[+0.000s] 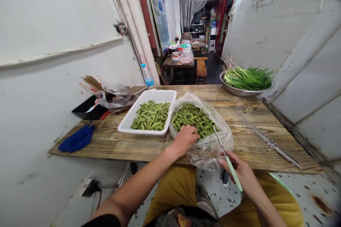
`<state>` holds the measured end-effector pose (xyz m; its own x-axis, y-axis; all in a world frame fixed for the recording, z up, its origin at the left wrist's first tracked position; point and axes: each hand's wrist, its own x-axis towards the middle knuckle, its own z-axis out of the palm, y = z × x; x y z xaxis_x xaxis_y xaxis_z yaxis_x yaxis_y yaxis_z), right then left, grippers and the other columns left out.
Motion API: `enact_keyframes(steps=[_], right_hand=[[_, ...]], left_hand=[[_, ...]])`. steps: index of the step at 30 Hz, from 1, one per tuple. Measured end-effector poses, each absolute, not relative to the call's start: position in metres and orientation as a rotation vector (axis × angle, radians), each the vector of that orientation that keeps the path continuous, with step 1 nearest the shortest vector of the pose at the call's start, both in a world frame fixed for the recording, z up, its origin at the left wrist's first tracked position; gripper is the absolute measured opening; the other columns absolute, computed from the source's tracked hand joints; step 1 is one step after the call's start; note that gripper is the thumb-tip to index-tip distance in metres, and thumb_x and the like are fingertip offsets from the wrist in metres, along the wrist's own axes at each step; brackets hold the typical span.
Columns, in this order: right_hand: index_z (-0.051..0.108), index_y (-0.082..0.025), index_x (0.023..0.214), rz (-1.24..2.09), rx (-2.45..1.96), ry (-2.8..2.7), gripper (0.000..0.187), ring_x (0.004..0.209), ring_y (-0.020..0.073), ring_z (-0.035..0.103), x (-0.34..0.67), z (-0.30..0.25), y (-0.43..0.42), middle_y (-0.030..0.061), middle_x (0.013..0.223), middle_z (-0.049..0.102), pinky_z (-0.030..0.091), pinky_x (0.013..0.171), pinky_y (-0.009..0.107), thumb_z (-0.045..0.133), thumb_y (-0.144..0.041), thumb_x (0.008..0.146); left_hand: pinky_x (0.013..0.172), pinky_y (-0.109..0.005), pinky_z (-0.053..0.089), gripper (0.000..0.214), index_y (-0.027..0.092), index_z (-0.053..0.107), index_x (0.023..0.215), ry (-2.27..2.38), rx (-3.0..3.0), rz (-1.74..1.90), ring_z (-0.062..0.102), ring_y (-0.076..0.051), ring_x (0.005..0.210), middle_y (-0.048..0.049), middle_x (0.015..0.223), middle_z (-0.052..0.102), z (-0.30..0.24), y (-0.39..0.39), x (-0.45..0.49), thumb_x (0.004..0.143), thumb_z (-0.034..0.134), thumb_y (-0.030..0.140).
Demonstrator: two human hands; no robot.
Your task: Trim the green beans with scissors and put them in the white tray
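Your L grip [185, 141] rests open on the plastic bag [217, 149] of green beans [193, 121], keeping it steady; R grip [239, 172] clenches a green-handled knife [236, 177].

The left hand [184, 141] hides some green beans [193, 120].

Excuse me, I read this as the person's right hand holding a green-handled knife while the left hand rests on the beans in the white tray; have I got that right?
Not quite: the head view shows the left hand resting on the clear plastic bag of cut green beans, not on the white tray. The right hand does hold the green-handled knife.
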<state>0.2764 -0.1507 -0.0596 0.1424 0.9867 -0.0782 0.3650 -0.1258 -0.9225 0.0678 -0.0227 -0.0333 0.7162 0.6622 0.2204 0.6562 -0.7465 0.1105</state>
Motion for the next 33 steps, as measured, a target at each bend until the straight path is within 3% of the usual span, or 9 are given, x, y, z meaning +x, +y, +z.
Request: enact_keyframes(steps=[7, 10, 13, 16, 18, 21, 23, 27, 33], right_hand=[[0.062, -0.016, 0.104, 0.972, -1.528, -1.376, 0.042, 0.079, 0.0202, 0.062, 0.270, -0.058, -0.146, 0.0046, 0.084, 0.067, 0.050, 0.072, 0.026, 0.066, -0.042, 0.071], [0.061, -0.017, 0.102, 1.065, -1.511, -1.299, 0.041, 0.063, 0.0161, 0.060, 0.260, -0.048, -0.139, 0.0000, 0.068, 0.063, 0.050, 0.057, 0.023, 0.064, -0.045, 0.072], [0.050, -0.021, 0.112, 1.327, -1.419, -1.132, 0.048, 0.040, 0.0101, 0.048, 0.243, -0.035, -0.123, -0.0069, 0.054, 0.051, 0.040, 0.034, 0.019, 0.057, -0.052, 0.076], [0.048, -0.021, 0.106, 1.510, -1.369, -1.049, 0.046, 0.035, 0.0088, 0.044, 0.230, -0.033, -0.104, -0.0079, 0.053, 0.050, 0.037, 0.030, 0.019, 0.055, -0.055, 0.076], [0.051, -0.020, 0.095, 1.526, -1.449, -1.068, 0.041, 0.033, 0.0084, 0.042, 0.228, -0.039, -0.097, -0.0074, 0.052, 0.050, 0.036, 0.029, 0.019, 0.053, -0.056, 0.076], [0.053, -0.018, 0.094, 1.333, -1.615, -1.236, 0.040, 0.036, 0.0108, 0.046, 0.231, -0.045, -0.099, -0.0051, 0.053, 0.053, 0.039, 0.034, 0.022, 0.047, -0.055, 0.079], [0.053, -0.018, 0.101, 1.077, -1.683, -1.460, 0.041, 0.048, 0.0150, 0.056, 0.234, -0.042, -0.106, -0.0007, 0.062, 0.060, 0.046, 0.047, 0.026, 0.047, -0.053, 0.080], [0.054, -0.017, 0.108, 0.726, -1.798, -1.838, 0.045, 0.077, 0.0241, 0.063, 0.235, -0.025, -0.113, 0.0085, 0.084, 0.067, 0.046, 0.069, 0.032, 0.047, -0.052, 0.081], [0.054, -0.016, 0.114, 0.628, -1.837, -1.935, 0.049, 0.080, 0.0246, 0.063, 0.237, -0.017, -0.110, 0.0105, 0.090, 0.067, 0.046, 0.069, 0.030, 0.047, -0.052, 0.081]], left_hand=[[0.076, -0.032, 0.033, 0.018, 0.020, 0.066, 0.091, 0.987, 2.904, 0.226, 0.044, -0.020, 0.090, -0.0060, 0.085, 0.056, -0.041, -0.022, 0.085, 0.083, 0.052, 0.027], [0.076, -0.032, 0.036, 0.014, 0.019, 0.067, 0.087, 1.030, 2.807, 0.308, 0.046, -0.020, 0.089, -0.0061, 0.086, 0.057, -0.044, -0.024, 0.082, 0.078, 0.058, 0.026], [0.079, -0.030, 0.039, 0.012, 0.019, 0.067, 0.084, 1.029, 2.602, 0.506, 0.051, -0.018, 0.088, -0.0053, 0.088, 0.061, -0.047, -0.025, 0.076, 0.078, 0.059, 0.024], [0.080, -0.030, 0.043, 0.015, 0.019, 0.068, 0.086, 1.119, 2.242, 0.843, 0.057, -0.016, 0.085, -0.0045, 0.087, 0.066, -0.049, -0.022, 0.069, 0.079, 0.057, 0.026], [0.070, -0.028, 0.046, 0.017, 0.018, 0.067, 0.088, 1.233, 1.885, 1.010, 0.060, -0.015, 0.072, -0.0039, 0.079, 0.068, -0.048, -0.017, 0.067, 0.077, 0.058, 0.028], [0.048, -0.023, 0.044, 0.023, 0.014, 0.064, 0.092, 1.220, 1.404, 1.005, 0.056, -0.012, 0.047, 0.0001, 0.057, 0.063, -0.044, -0.010, 0.068, 0.073, 0.060, 0.026], [0.042, -0.020, 0.041, 0.025, 0.012, 0.063, 0.092, 1.133, 1.239, 0.975, 0.056, -0.011, 0.043, 0.0011, 0.054, 0.061, -0.042, -0.010, 0.070, 0.070, 0.062, 0.025], [0.037, -0.019, 0.034, 0.022, 0.012, 0.066, 0.080, 1.142, 1.252, 1.015, 0.050, -0.009, 0.036, 0.0017, 0.053, 0.060, -0.039, -0.016, 0.074, 0.065, 0.067, 0.028], [0.042, -0.020, 0.035, 0.021, 0.013, 0.070, 0.077, 1.180, 1.354, 1.044, 0.046, -0.009, 0.038, 0.0031, 0.045, 0.056, -0.040, -0.020, 0.072, 0.064, 0.067, 0.029]])
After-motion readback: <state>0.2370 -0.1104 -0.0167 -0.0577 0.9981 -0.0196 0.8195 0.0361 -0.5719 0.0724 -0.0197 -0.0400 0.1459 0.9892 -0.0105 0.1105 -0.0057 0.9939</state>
